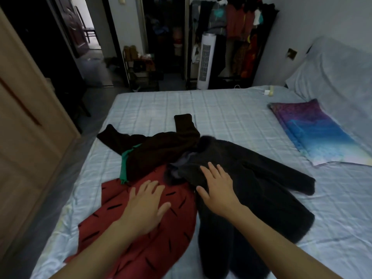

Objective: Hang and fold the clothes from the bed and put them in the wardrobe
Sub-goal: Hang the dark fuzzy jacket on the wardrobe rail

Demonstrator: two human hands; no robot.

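Left hand (146,206) flat on red garment (141,234), right hand (218,188) spread on dark coat (261,190)

A pale blue checked bed (231,113) is seen with three garments heaped at its near left. The left hand (146,206) is spread, fingers straight, over a red garment (141,248) marked with black dashes. The right hand (217,188) is laid open on a dark grey fuzzy coat (261,188) just to the right. Behind them a dark brown garment (161,150) is draped over a green cloth (125,164). A purple and blue pillow (314,133) is placed at the right, and a white tower fan (206,61) is stood beyond the far edge.
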